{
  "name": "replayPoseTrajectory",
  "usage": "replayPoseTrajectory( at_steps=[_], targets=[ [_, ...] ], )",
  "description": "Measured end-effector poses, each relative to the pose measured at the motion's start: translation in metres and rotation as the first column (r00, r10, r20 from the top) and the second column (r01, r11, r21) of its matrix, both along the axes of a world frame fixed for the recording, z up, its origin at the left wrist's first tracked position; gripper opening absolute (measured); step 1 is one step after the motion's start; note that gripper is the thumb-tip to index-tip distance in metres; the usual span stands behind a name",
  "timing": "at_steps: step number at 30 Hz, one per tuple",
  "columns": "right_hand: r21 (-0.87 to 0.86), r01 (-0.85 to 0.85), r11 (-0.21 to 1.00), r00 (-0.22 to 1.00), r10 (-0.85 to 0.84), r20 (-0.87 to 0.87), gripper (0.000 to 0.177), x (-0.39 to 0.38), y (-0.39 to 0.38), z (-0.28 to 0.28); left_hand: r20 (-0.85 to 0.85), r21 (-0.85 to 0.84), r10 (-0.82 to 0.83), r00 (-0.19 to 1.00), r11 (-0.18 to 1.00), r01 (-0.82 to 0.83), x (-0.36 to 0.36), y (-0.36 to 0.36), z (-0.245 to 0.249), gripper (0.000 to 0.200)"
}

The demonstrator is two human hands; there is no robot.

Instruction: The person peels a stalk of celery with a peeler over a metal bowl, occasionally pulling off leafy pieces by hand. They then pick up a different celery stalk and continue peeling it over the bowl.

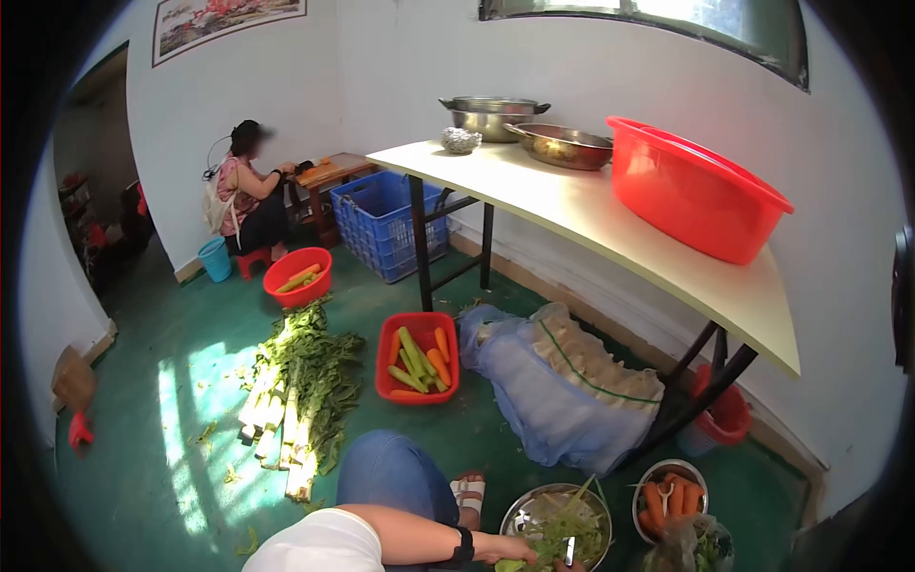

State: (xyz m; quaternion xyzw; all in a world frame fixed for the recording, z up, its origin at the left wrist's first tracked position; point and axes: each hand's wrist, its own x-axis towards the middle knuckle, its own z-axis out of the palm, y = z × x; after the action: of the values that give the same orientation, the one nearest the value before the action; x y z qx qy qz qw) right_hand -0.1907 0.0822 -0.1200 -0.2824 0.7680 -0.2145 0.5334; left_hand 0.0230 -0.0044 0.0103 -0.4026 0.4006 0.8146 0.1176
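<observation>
Lying on the green floor, a pile of leafy stalks runs lengthwise away from the person, pale cut ends near, leaves pointing to the round red basin. Beside it, a red tub holds orange carrots and green stems, several slanting along its length. Next comes the left hand at the near-left rim of the steel bowl, its grip around a light green piece; how that piece points is hidden. Over the bowl's green shavings, a shiny tool points toward the far rim, long axis nearly straight away, in the grip of the right hand, mostly out of view.
</observation>
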Motion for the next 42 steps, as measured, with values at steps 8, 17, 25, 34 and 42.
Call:
replayPoseTrajectory(
  at_steps=[8, 17, 25, 34, 42],
  targets=[
    [-0.145, -0.024, 0.989, 0.998, 0.015, -0.064, 0.056, 0.005, -0.003, 0.007, -0.071, -0.003, 0.011, 0.997, 1.000, -0.011, 0.001, 0.002, -0.045, 0.043],
    [0.021, -0.247, 0.969, 0.937, 0.245, -0.248, 0.054, -0.011, -0.005, -0.024, -0.003, -0.008, 0.086, 0.996, 0.996, -0.086, -0.004, 0.002, -0.042, 0.036],
    [-0.379, 0.263, 0.887, 0.964, -0.256, 0.070, 0.015, 0.016, -0.001, 0.008, -0.018, 0.094, 0.298, 0.955, 0.951, -0.295, -0.005, 0.007, -0.037, 0.019],
    [-0.350, 0.189, 0.918, 0.982, -0.176, 0.071, 0.013, 0.022, 0.000, 0.022, -0.016, -0.004, 0.220, 0.975, 0.975, -0.221, -0.007, 0.008, -0.031, 0.047],
    [-0.258, 0.057, 0.964, 0.998, -0.051, 0.030, 0.015, 0.022, -0.003, 0.009, -0.011, -0.101, 0.211, 0.978, 0.972, -0.211, -0.006, 0.001, -0.011, 0.043]
  ],
)
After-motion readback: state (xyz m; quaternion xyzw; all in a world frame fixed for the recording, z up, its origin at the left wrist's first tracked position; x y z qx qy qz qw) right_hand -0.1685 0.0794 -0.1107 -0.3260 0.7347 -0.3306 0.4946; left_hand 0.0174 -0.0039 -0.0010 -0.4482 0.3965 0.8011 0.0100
